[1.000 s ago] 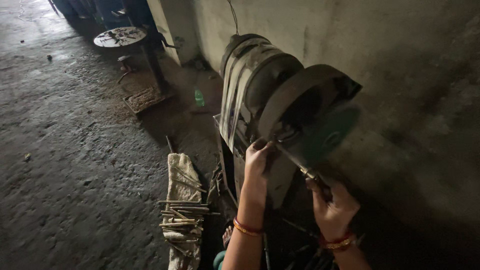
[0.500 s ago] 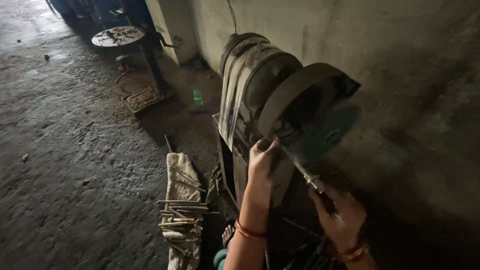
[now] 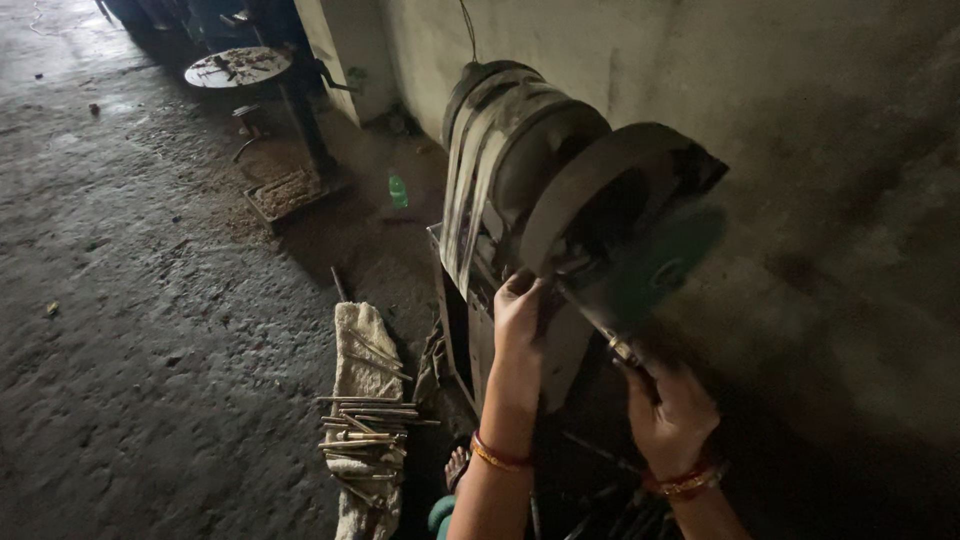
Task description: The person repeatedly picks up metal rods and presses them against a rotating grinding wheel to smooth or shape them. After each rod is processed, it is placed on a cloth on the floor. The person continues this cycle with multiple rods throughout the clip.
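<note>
- hands up at the grinding machine (image 3: 540, 190), a dark belt-driven unit set against the wall (image 3: 850, 120).
- my left hand (image 3: 518, 315) is raised to the front of the guard, fingers curled in against the blade's far end near the wheel; how tight the curl is, i cannot tell.
- my right hand (image 3: 668, 410) sits lower and to the right, closed around the handle end of a long thin blade (image 3: 595, 318).
- blade runs slantwise up and left from the right hand toward the left hand, its upper part lying across the face of the green wheel (image 3: 655, 270).
- wheel looks blurred at its rim; whether the blade touches it i cannot tell.
- bangles on both wrists, red and gold.
- pale cloth (image 3: 362, 400) lies on the concrete floor (image 3: 150, 330) just left of the machine base, a bundle of thin metal rods (image 3: 365, 425) laid crosswise on it.
- farther back, a round-topped stand (image 3: 238, 68) with a tray (image 3: 288, 192) of scraps at its foot; small green bottle (image 3: 398, 190) on the floor near it.
- light poor on the right side, detail lost under the machine.
</note>
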